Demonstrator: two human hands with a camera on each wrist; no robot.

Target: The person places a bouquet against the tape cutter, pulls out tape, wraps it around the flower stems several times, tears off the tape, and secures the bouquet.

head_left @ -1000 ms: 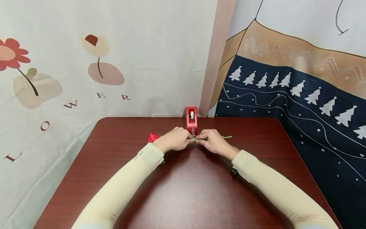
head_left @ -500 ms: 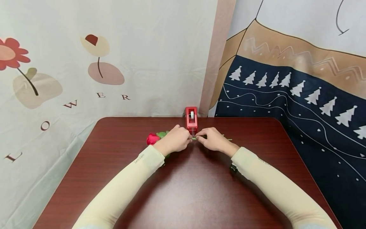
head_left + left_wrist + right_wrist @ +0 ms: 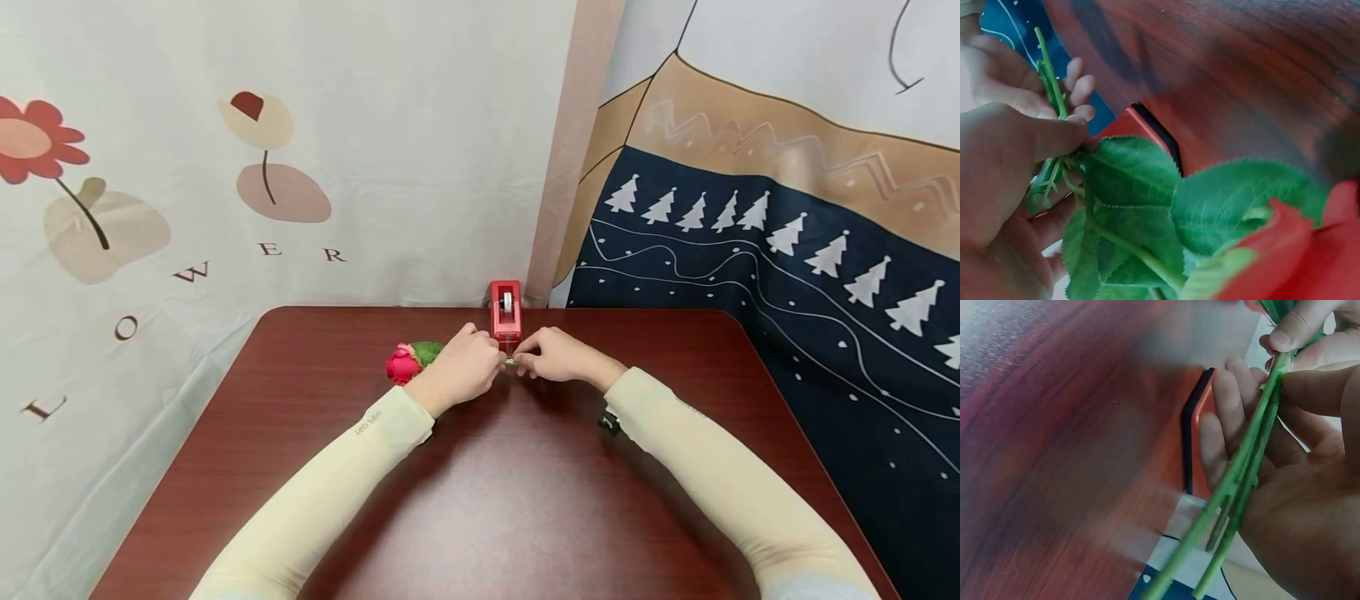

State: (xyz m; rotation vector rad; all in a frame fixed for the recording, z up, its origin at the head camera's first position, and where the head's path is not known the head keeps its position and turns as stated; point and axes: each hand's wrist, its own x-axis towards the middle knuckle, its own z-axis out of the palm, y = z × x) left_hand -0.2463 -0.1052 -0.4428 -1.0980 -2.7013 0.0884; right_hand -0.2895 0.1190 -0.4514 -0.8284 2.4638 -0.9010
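At the far side of the table, my left hand [image 3: 465, 367] pinches the green stems [image 3: 1054, 84] of a small bunch of red roses, thumb against fingers. A rose bloom [image 3: 403, 364] with green leaves [image 3: 1132, 172] sticks out on the left side of that hand. My right hand [image 3: 561, 354] pinches the same stems just beside it, its thumb on them and other fingers spread behind. Several bare stem ends [image 3: 1235, 481] pass across the right palm. Directly beyond both hands stands a red tape dispenser [image 3: 506, 333]; its front end is partly hidden by the fingers.
The dark red-brown table [image 3: 480, 517] has rounded far corners. Behind it hang a pale curtain [image 3: 420, 167] with flower prints and a navy-and-tan cloth [image 3: 675, 258] with white trees, close to the table's back edge.
The right hand has shifted slightly up, and the stem ends once visible to its right are now hidden in the head view. The rose bloom and leaves have turned more into view.
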